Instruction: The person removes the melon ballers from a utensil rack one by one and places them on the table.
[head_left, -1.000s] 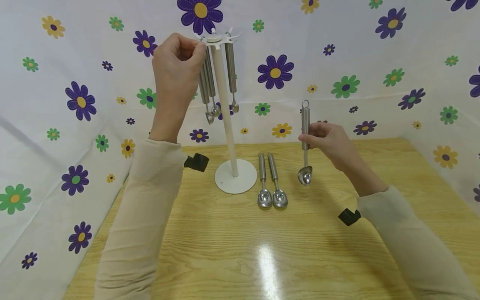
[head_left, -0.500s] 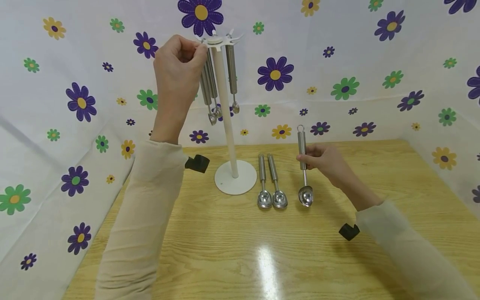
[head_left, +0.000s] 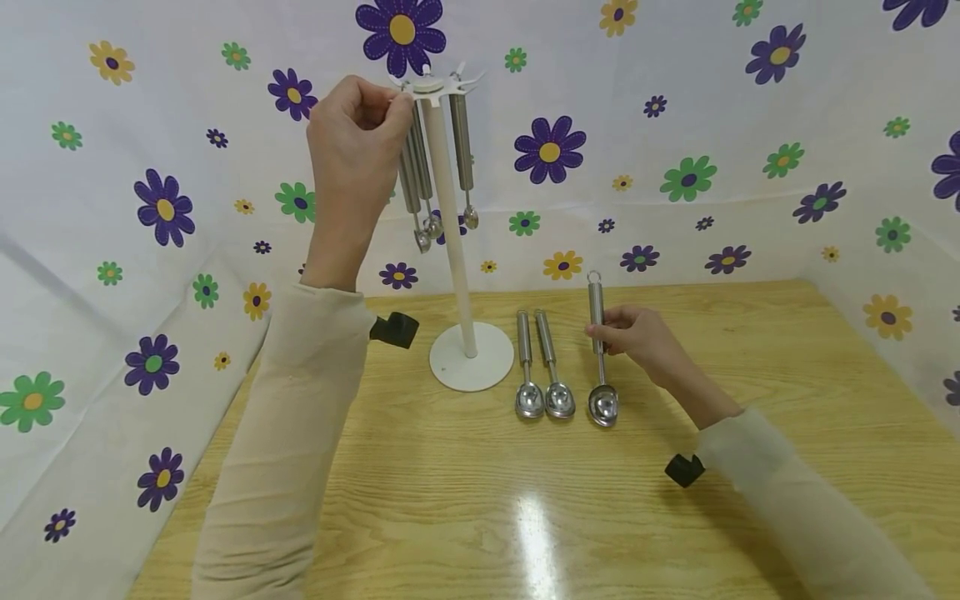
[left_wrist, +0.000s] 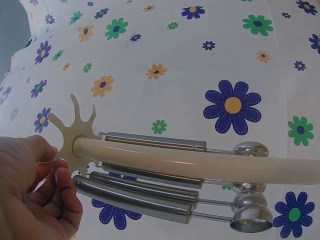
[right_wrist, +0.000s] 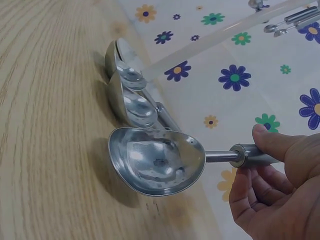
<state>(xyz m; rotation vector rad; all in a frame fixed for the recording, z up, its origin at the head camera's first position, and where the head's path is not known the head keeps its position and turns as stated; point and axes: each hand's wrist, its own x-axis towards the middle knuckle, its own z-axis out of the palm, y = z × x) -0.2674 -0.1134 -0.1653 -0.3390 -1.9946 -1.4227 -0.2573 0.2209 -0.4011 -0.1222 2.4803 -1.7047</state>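
Observation:
My left hand (head_left: 356, 158) is raised at the top of a white hook stand (head_left: 448, 208). In the left wrist view, thumb and finger pinch one arm of its star-shaped hook plate (left_wrist: 77, 130). Several metal scoops (left_wrist: 155, 142) hang from that plate by their handles. My right hand (head_left: 637, 337) grips the handle of an ice cream scoop (head_left: 603, 407), tilted with its bowl low and ring end up. The right wrist view shows its bowl (right_wrist: 157, 160) close to the tabletop; contact is hard to tell. Two similar scoops, one left (head_left: 529, 400) and one right (head_left: 559, 400), lie side by side.
The stand's round white base (head_left: 471, 379) rests on the wooden table (head_left: 420, 500), left of the lying scoops. A white cloth with printed flowers (head_left: 551, 150) hangs behind and along the sides.
My right hand has lowered the ice cream scoop toward the tabletop and slightly left, close to the two lying scoops. The left hand stays at the hook plate; the hanging scoops sway slightly.

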